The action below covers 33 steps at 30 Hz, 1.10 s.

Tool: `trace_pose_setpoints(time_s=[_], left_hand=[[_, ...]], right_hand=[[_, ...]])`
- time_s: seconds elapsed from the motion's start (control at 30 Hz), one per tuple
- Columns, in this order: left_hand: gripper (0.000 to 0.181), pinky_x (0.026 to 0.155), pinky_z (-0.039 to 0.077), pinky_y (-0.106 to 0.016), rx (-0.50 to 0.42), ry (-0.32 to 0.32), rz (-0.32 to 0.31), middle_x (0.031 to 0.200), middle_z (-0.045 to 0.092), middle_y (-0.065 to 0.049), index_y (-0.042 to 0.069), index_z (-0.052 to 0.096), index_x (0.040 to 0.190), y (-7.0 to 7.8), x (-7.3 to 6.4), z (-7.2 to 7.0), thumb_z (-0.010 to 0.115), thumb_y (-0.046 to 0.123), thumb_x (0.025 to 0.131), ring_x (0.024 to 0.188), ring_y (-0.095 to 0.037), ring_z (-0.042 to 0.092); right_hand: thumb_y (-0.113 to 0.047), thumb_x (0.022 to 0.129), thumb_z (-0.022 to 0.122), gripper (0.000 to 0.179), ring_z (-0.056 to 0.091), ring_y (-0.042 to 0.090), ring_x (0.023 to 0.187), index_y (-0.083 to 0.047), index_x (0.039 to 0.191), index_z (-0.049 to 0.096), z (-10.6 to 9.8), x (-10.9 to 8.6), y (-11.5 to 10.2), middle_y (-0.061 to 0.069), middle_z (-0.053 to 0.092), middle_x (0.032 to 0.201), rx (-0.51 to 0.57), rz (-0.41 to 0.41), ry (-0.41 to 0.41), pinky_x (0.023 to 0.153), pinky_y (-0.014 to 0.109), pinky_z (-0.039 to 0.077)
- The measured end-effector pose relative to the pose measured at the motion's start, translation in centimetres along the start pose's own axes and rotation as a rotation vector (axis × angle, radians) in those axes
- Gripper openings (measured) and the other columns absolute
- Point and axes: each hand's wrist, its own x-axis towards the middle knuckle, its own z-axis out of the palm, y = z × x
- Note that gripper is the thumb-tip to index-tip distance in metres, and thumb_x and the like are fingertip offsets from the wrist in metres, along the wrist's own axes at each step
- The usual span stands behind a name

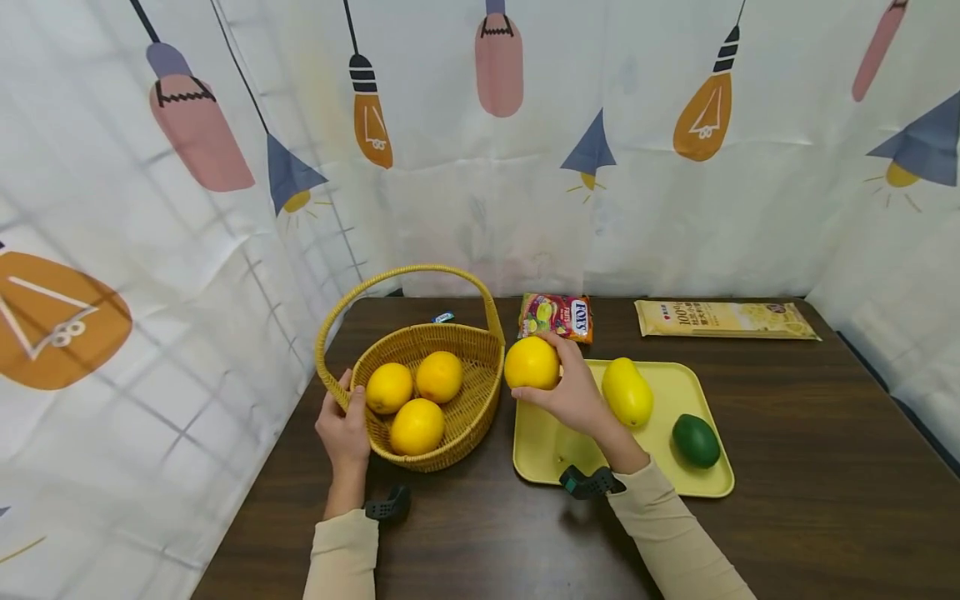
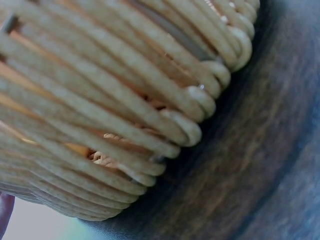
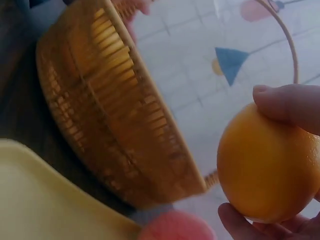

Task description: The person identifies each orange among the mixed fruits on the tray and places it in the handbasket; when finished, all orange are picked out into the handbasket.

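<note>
My right hand holds an orange between thumb and fingers, above the left edge of the yellow tray. In the right wrist view, thumb and fingertips clasp the orange beside the basket. At the left, my left hand grips the rim of a woven basket with a tall handle, thumb over the edge. Three more oranges lie inside it. Only the basket's woven side and a sliver of finger show in the left wrist view.
On the tray lie a yellow mango-like fruit and a dark green avocado. Behind stand a FOX'S candy bag and a long yellow packet. A small blue item sits behind the basket. A patterned curtain encloses the table.
</note>
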Motion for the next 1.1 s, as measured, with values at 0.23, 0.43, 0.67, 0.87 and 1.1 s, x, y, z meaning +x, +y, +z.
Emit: trace_pose_setpoints(time_s=[0.23, 0.43, 0.67, 0.87, 1.1], left_hand=[[0.040, 0.086, 0.041, -0.009, -0.007, 0.019, -0.001, 0.132, 0.061, -0.012, 0.012, 0.061, 0.134, -3.0, 0.9, 0.2, 0.058, 0.025, 0.096, 0.119, -0.028, 0.057], [0.038, 0.086, 0.043, -0.010, -0.016, 0.042, 0.013, 0.130, 0.063, -0.010, 0.013, 0.063, 0.132, -3.4, 0.9, 0.3, 0.060, 0.023, 0.096, 0.116, -0.025, 0.059], [0.039, 0.086, 0.042, -0.009, -0.003, 0.038, 0.020, 0.130, 0.063, -0.011, 0.012, 0.062, 0.133, -2.8, 0.6, 0.3, 0.060, 0.024, 0.096, 0.117, -0.026, 0.058], [0.040, 0.084, 0.040, -0.006, -0.016, 0.001, 0.023, 0.130, 0.060, -0.023, 0.002, 0.059, 0.134, 0.7, -0.4, 0.0, 0.059, 0.014, 0.096, 0.118, -0.036, 0.056], [0.040, 0.084, 0.040, -0.006, -0.017, 0.007, 0.033, 0.129, 0.060, -0.025, 0.001, 0.059, 0.133, 1.0, -0.4, 0.0, 0.058, 0.018, 0.096, 0.116, -0.038, 0.056]], right_hand=[[-0.031, 0.073, 0.087, 0.088, 0.050, 0.026, 0.112, -0.023, 0.146, 0.041, 2.9, -0.3, -1.0, 0.005, 0.042, 0.136, 0.060, -0.044, -0.028, 0.087, 0.043, 0.049], [-0.029, 0.072, 0.087, 0.089, 0.048, 0.023, 0.113, -0.016, 0.147, 0.040, 4.8, -0.3, -1.2, 0.002, 0.043, 0.136, 0.084, -0.069, -0.033, 0.088, 0.044, 0.047], [-0.037, 0.073, 0.086, 0.087, 0.051, 0.021, 0.110, -0.017, 0.146, 0.043, 6.4, 0.3, -1.0, 0.001, 0.044, 0.135, 0.032, -0.075, -0.033, 0.089, 0.043, 0.047], [-0.040, 0.073, 0.085, 0.084, 0.051, 0.020, 0.107, -0.021, 0.144, 0.043, 7.6, 1.1, -0.9, 0.003, 0.046, 0.132, 0.000, -0.082, -0.053, 0.088, 0.042, 0.047], [-0.045, 0.072, 0.084, 0.087, 0.052, 0.021, 0.109, -0.020, 0.145, 0.043, 8.9, 1.7, -0.8, 0.004, 0.045, 0.135, -0.103, -0.087, -0.061, 0.090, 0.042, 0.047]])
